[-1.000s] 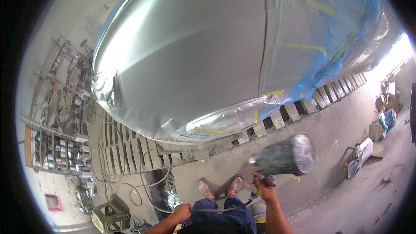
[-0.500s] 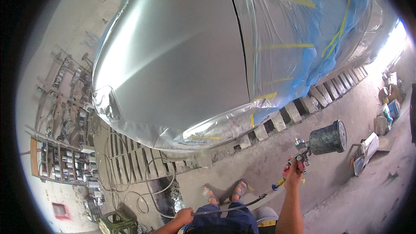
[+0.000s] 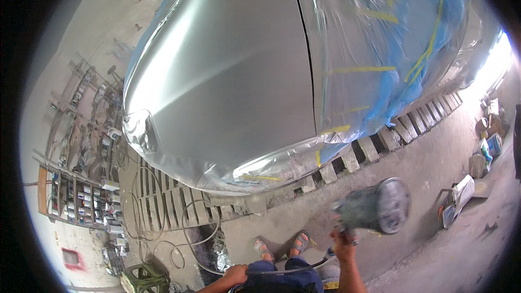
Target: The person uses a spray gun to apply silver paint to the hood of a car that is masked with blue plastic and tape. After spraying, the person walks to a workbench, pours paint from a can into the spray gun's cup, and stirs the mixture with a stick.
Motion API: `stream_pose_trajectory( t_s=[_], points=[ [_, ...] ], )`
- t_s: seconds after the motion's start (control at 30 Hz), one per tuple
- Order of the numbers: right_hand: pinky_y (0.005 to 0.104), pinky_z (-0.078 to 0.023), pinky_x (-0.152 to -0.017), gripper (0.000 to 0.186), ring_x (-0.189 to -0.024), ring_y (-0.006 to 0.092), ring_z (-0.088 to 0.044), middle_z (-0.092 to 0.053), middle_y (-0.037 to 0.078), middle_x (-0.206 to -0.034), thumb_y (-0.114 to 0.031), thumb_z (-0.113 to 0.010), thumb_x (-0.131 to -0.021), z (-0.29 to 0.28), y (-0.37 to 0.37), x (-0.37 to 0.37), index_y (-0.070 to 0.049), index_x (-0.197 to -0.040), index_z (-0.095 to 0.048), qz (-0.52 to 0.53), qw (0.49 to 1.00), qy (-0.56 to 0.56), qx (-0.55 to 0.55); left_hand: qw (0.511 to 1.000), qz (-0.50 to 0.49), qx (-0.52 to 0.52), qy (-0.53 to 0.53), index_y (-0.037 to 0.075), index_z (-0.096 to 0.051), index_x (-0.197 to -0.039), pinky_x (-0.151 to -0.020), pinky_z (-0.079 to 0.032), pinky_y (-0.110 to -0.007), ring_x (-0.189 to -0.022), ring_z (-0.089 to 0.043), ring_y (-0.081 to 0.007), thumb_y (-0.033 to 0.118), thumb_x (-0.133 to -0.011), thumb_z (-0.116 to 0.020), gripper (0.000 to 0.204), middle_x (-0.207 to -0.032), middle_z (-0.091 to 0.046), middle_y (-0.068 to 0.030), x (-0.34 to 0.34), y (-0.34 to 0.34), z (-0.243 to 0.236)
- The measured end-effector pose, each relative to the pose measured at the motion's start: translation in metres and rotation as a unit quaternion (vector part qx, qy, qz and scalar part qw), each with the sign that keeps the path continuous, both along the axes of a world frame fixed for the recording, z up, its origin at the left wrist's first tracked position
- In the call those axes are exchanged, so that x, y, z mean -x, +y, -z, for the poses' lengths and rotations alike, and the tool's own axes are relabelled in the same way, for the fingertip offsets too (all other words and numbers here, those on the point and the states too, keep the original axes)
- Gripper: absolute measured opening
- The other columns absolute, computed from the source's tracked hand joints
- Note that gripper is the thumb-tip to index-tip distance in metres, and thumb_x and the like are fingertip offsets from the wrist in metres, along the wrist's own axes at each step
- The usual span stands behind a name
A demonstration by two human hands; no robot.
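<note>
My right hand (image 3: 345, 243) is wrapped round the handle of a paint spray gun (image 3: 345, 229), low in front of me on the right. Its dark cup (image 3: 374, 206), smeared by motion, tilts to the right. An air hose (image 3: 293, 269) runs from the gun's base across my lap to my left hand (image 3: 236, 274), which is closed round it. Ahead stands a car with a bare silver-grey hood (image 3: 233, 87). Clear and blue plastic sheeting (image 3: 353, 87), fastened with yellow tape, covers the body around the hood. The gun is apart from the car.
Slatted floor grating (image 3: 168, 201) runs under and beside the car. The hose lies in loops (image 3: 203, 211) at the left. A shelf of cans (image 3: 87, 201) and a green stool (image 3: 144, 279) stand left. A box and papers (image 3: 460, 198) lie on the right-hand floor.
My right hand has brought the spray gun lower and to the left, nearer my body. My left hand keeps hold of the hose. The view has shifted slightly.
</note>
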State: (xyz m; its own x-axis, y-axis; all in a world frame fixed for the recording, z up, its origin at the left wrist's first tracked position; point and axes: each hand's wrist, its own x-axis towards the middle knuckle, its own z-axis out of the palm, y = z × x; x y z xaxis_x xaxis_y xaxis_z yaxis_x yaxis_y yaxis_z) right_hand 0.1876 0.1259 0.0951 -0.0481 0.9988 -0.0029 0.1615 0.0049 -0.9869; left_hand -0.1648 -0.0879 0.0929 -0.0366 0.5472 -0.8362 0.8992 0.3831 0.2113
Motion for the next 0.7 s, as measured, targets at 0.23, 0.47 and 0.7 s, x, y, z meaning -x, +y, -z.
stream_pose_trajectory(
  t_s=[0.23,0.47,0.7],
  points=[
    [0.0227,-0.033,-0.048,0.025,-0.058,0.0085,-0.043,-0.05,0.0,-0.07,-0.021,-0.052,-0.093,-0.078,0.062,0.002,-0.004,-0.11,-0.056,0.175,0.971,0.161,0.016,0.998,-0.06,-0.025,0.02,0.008,-0.061,-0.099,-0.081,-0.048,-0.047,-0.094,-0.061,-0.0362,0.028,-0.075,-0.054,0.032,-0.097,-0.065,-0.0175,-0.001,-0.002,-0.008],
    [0.0264,-0.037,-0.053,0.022,-0.061,0.0127,-0.046,-0.054,0.003,-0.076,-0.016,-0.051,-0.093,-0.018,-0.023,0.044,-0.003,-0.109,-0.056,-0.158,0.965,-0.181,-0.108,0.998,-0.057,-0.013,0.008,0.009,-0.063,-0.097,-0.081,-0.048,-0.047,-0.094,-0.061,-0.0365,0.026,-0.075,-0.054,0.029,-0.098,-0.065,-0.0178,0.002,-0.01,0.004],
    [0.0291,-0.041,-0.058,0.016,-0.065,0.0161,-0.05,-0.056,0.005,-0.077,-0.011,-0.05,-0.091,-0.008,-0.032,0.057,-0.003,-0.104,-0.057,-0.117,0.939,-0.244,-0.21,0.999,0.016,-0.033,-0.023,0.007,-0.062,-0.095,-0.079,-0.048,-0.048,-0.093,-0.061,-0.0382,0.021,-0.075,-0.053,0.026,-0.095,-0.064,-0.019,0.002,-0.04,0.029]
  ],
)
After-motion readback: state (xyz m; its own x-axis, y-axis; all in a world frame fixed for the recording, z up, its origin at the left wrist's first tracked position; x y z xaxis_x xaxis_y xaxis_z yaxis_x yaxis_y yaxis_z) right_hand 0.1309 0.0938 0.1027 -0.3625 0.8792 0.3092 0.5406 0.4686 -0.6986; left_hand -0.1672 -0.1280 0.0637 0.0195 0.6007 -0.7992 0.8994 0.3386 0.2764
